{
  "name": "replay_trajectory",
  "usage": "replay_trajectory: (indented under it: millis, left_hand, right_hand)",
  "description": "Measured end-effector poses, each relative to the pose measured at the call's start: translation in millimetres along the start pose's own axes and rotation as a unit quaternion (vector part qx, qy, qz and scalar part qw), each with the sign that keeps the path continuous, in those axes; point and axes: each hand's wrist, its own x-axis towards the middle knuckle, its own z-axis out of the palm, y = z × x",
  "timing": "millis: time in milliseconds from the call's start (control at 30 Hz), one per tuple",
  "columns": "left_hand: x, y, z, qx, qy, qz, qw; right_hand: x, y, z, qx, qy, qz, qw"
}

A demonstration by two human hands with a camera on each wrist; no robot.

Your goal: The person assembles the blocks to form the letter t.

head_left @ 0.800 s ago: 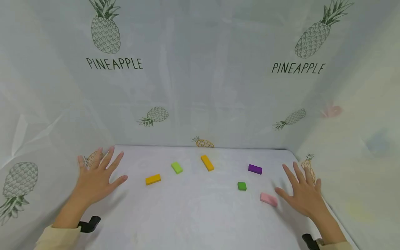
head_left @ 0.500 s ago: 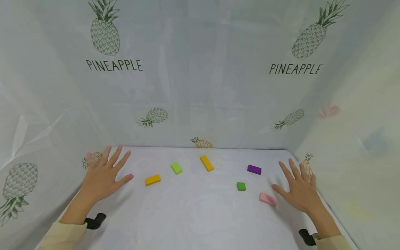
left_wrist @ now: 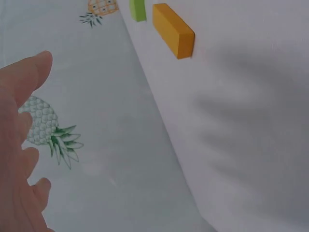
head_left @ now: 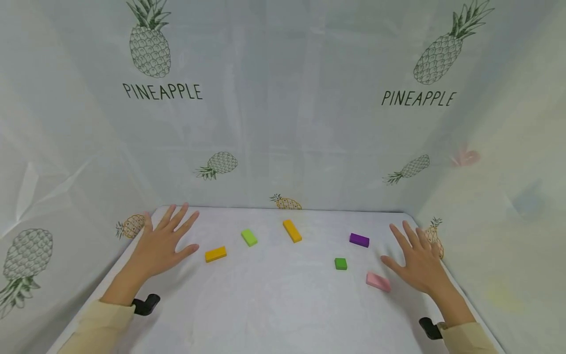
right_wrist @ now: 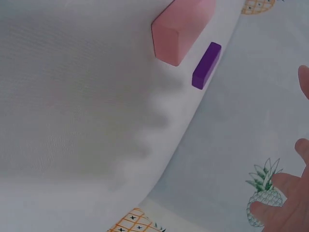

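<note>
My left hand (head_left: 161, 246) hovers over the left side of the white table with fingers spread, holding nothing. Nearest to it lies an orange block (head_left: 215, 254), with a lime green block (head_left: 249, 237) farther back. My right hand (head_left: 417, 265), also empty with fingers apart, is above the table's right side. Just left of it lies a pink block (head_left: 378, 281); a purple block (head_left: 359, 240) and a small green block (head_left: 341, 264) are near. A second, longer orange block (head_left: 292, 231) lies at the back middle. The right wrist view shows the pink block close up.
A pale cloth printed with pineapples (head_left: 150, 51) hangs behind the table (head_left: 265, 305) and down both sides. The table's back edge runs just behind the blocks. Black straps (head_left: 147, 305) sit at both wrists.
My left hand has moved right, in over the table toward the orange block. My right hand has shifted slightly left. The blocks lie where they were.
</note>
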Motion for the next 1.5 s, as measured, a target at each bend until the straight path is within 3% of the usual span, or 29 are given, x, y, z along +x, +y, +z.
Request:
replay_trajectory:
  millis: [300,767,1033,1300,1500]
  left_hand:
    - [10.9,6.1,9.5,-0.054,-0.009,0.011,0.9984]
    - [31.0,24.0,29.1,-0.066,-0.018,0.035,0.9971]
    - [39.5,32.2,35.4,-0.095,-0.035,0.035,0.9943]
    - [48.5,38.5,43.3,-0.142,-0.056,0.033,0.9877]
    - [55.1,42.1,53.9,-0.166,-0.081,0.035,0.9821]
  right_hand:
    - [7.0,2.1,6.9,0.025,-0.006,-0.012,0.9996]
    - [22.6,2.2,18.1,0.038,-0.005,-0.027,0.9989]
    - [33.6,0.2,19.9,0.056,-0.032,-0.026,0.9976]
    - [41.0,-1.3,24.1,0.076,-0.067,-0.014,0.9948]
    - [44.3,-1.7,29.4,0.084,-0.067,-0.011,0.9941]
